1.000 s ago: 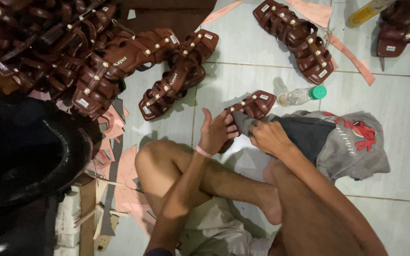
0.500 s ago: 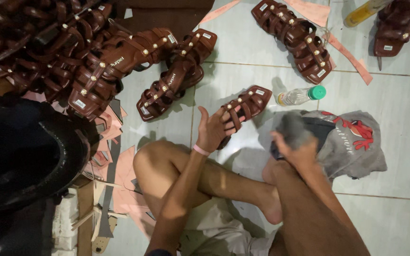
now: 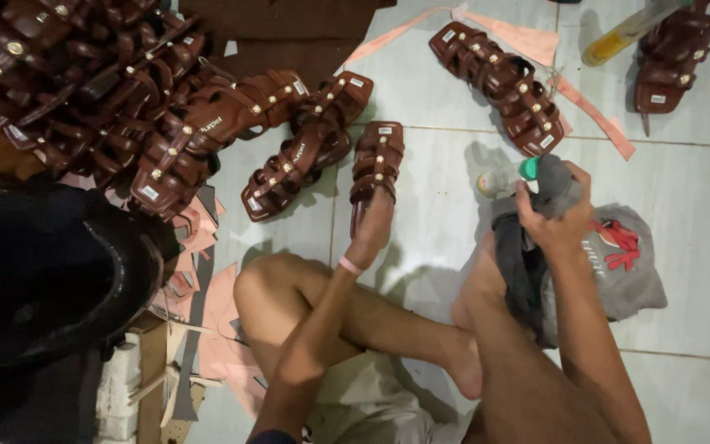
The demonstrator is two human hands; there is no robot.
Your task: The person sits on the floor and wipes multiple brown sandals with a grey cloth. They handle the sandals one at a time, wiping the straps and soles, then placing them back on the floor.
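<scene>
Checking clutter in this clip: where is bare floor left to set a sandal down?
Bare white tile lies right of the grey printed cloth, and between the brown studded sandal in the left hand and the small green-capped bottle. The sandal heap crowds the upper left.

One camera, worn on the head, looks steeply down at the tiled floor [image 3: 454, 247] from close above. The person's folded legs fill the near edge; the left hand [image 3: 370, 234] and right hand [image 3: 556, 218] reach out mid-frame. A heap of brown sandals [image 3: 108, 99] lies far left. No second view overlaps it.
</scene>
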